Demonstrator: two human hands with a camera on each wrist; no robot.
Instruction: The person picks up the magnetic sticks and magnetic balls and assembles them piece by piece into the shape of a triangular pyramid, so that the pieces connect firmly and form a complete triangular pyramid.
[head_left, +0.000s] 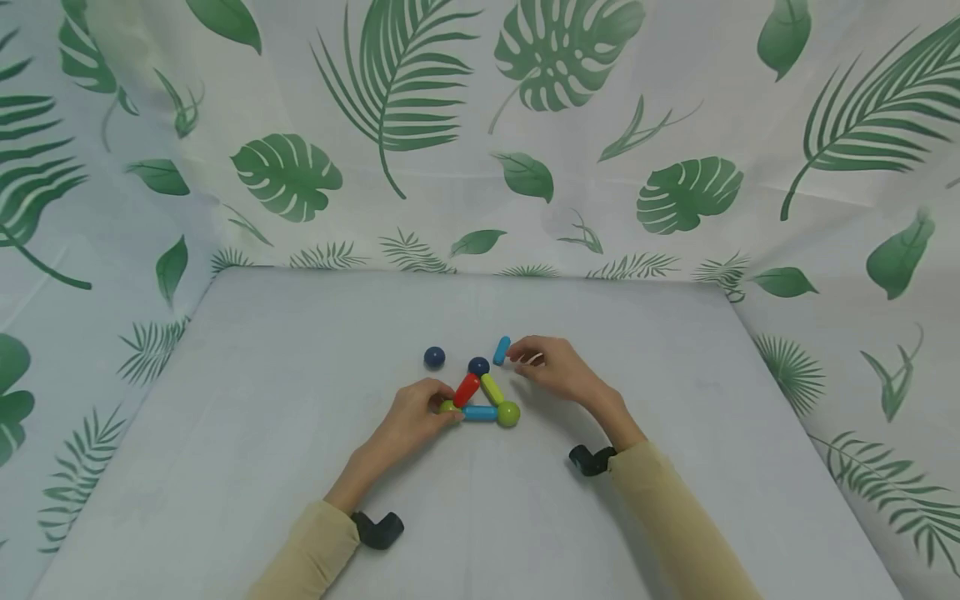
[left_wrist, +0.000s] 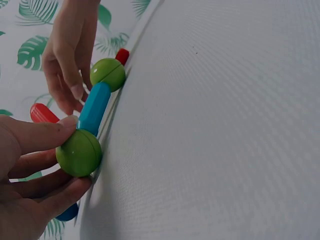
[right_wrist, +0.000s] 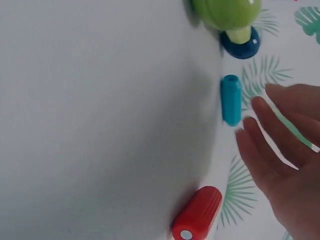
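Head view showed the left hand (head_left: 415, 410) grasping a glossy green plastic ball (left_wrist: 79, 153) at the near-left corner of a multicoloured rod-and-ball triangle (head_left: 467, 390), the right hand (head_left: 553, 367), fingers released, near a short blue plastic rod (head_left: 502, 351) right of the triangle's far corner; steadying the triangle while pinching mid-rod seemed wise.

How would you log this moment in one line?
left hand: pinches green ball at end of joined blue stick | right hand: beside loose blue stick, holding nothing | loose dark-blue ball: on table
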